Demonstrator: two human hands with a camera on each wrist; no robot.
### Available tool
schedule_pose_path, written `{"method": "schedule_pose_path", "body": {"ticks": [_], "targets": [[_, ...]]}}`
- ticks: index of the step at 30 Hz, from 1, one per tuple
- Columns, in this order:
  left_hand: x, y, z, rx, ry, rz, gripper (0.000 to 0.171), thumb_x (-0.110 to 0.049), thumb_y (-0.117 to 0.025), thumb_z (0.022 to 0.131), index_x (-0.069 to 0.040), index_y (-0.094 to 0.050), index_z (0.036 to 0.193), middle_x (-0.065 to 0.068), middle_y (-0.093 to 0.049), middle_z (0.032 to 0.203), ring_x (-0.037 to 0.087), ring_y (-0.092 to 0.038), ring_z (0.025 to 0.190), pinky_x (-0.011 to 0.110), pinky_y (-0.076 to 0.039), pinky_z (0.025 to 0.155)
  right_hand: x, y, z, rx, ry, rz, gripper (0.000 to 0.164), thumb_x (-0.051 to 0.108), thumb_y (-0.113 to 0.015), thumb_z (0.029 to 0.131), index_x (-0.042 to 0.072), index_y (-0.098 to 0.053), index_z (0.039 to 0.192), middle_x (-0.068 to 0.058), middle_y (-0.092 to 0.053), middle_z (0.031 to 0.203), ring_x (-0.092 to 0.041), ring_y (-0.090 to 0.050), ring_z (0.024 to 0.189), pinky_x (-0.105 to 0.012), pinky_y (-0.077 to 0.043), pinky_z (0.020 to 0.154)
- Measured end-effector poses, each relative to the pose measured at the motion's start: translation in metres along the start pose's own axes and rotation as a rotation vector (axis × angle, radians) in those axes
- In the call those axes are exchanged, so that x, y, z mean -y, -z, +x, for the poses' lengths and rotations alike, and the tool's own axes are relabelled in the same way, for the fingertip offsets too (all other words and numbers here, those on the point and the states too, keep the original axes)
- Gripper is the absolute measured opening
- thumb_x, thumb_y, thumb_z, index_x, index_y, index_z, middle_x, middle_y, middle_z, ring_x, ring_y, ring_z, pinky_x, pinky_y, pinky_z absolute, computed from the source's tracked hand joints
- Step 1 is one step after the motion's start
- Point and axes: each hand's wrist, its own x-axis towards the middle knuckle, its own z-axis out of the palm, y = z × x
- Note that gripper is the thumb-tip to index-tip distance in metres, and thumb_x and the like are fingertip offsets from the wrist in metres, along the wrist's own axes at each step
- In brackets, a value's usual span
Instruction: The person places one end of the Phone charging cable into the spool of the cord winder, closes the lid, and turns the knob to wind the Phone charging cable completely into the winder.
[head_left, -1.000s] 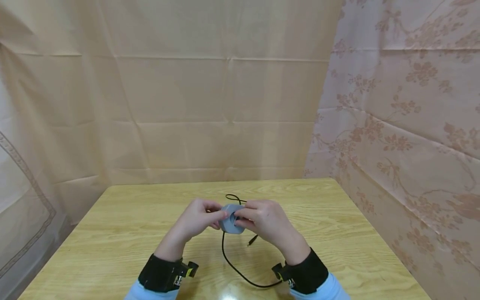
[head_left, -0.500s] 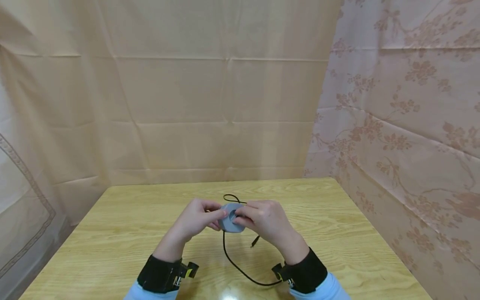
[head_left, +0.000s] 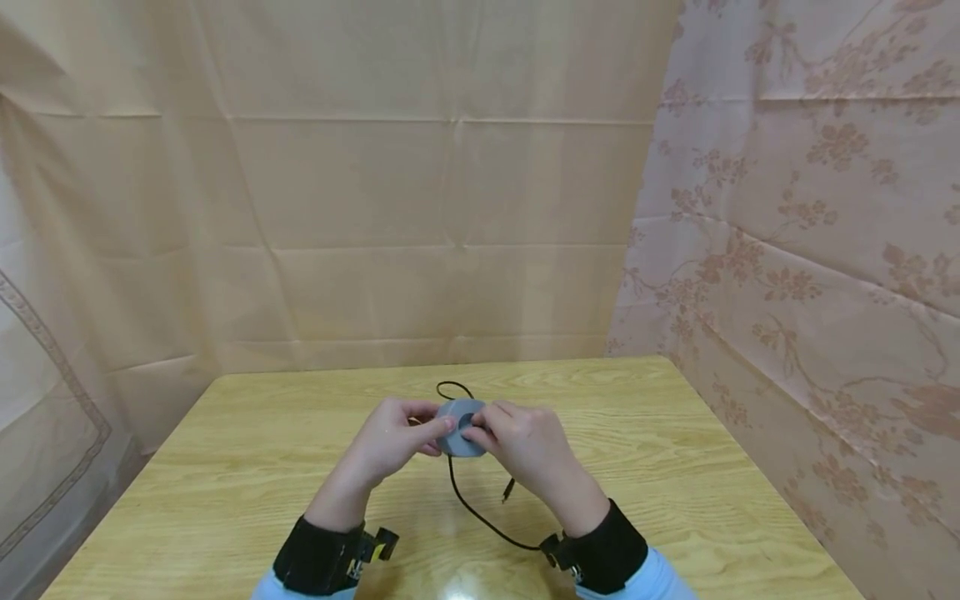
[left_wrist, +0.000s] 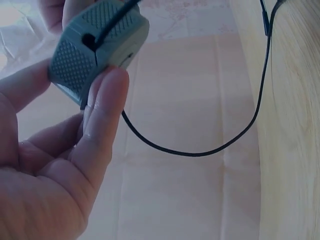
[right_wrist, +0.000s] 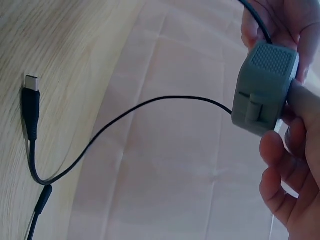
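A grey-blue many-sided cable winder (head_left: 463, 445) with a round recess in its face is held over the middle of the table. My left hand (head_left: 393, 437) pinches its left side, thumb on the face. My right hand (head_left: 528, 442) has its thumb and curled fingertips at the recess; they partly hide it. In the left wrist view, a black cable enters a hole in the textured edge of the winder (left_wrist: 74, 65). From the winder (right_wrist: 257, 92) in the right wrist view, the cable (right_wrist: 170, 97) runs to a USB-C plug (right_wrist: 31, 112) on the tabletop.
The wooden table (head_left: 225, 475) extends around both hands. Beyond the winder lies a small cable loop (head_left: 452, 385). Beige cloth (head_left: 450, 208) hangs behind the table, and flowered cloth (head_left: 810, 250) hangs at its right. Black wrist straps (head_left: 318, 554) carry cameras.
Both hands still hold the winder, which has risen slightly in the head view. My right fingers have shifted at the recess. The far cable loop has moved left, and the near cable has drawn up.
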Motion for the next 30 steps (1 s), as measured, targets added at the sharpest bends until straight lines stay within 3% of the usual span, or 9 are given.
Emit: {"method": "schedule_pose_path", "body": {"ticks": [7,15,21,25,30], "targets": [[-0.004,-0.008,-0.001,-0.091,-0.043,0.096,0.038,-0.024,-0.073,0.097,0.006,-0.071,0.12,0.012,-0.074,0.099,0.023,-0.071,0.077,0.036,-0.061,0.068,0.005,-0.004,0.0,0.029,-0.084,-0.056,0.022,0.026,-0.076,0.094,0.01,-0.064,0.087,0.003,-0.062,0.072,-0.005,-0.056,0.053,-0.017,-0.043,0.045],[-0.008,-0.019,-0.001,-0.211,-0.116,0.259,0.026,-0.025,-0.077,0.093,-0.006,-0.077,0.111,-0.002,-0.071,0.087,0.014,-0.067,0.07,0.03,-0.057,0.061,0.012,-0.006,-0.001,0.039,-0.208,-0.06,0.025,0.019,-0.072,0.096,0.013,-0.055,0.08,0.006,-0.049,0.067,-0.005,-0.043,0.05,-0.018,-0.032,0.043],[-0.008,-0.029,-0.002,-0.267,-0.231,0.384,0.026,-0.022,-0.078,0.092,-0.004,-0.077,0.111,-0.001,-0.069,0.091,0.009,-0.064,0.07,0.025,-0.056,0.062,0.015,-0.007,-0.001,0.069,-0.325,0.005,0.025,0.014,-0.067,0.099,0.014,-0.056,0.076,0.008,-0.049,0.066,-0.003,-0.042,0.049,-0.018,-0.034,0.044],[-0.007,-0.033,-0.002,-0.323,-0.337,0.494,0.029,-0.02,-0.08,0.091,0.0,-0.075,0.111,0.002,-0.068,0.093,0.009,-0.061,0.072,0.024,-0.054,0.062,0.017,-0.006,0.002,0.071,-0.497,0.216,0.032,0.011,-0.06,0.102,0.014,-0.053,0.07,0.008,-0.043,0.06,-0.003,-0.037,0.048,-0.02,-0.032,0.044],[-0.003,-0.036,-0.001,-0.393,-0.501,0.592,0.031,-0.016,-0.082,0.089,0.005,-0.073,0.11,0.007,-0.066,0.093,0.014,-0.066,0.075,0.024,-0.057,0.064,0.019,-0.004,0.008,0.067,-0.849,0.667,0.037,0.014,-0.052,0.106,0.009,-0.053,0.069,0.006,-0.04,0.054,-0.005,-0.034,0.043,-0.02,-0.027,0.041]]}}
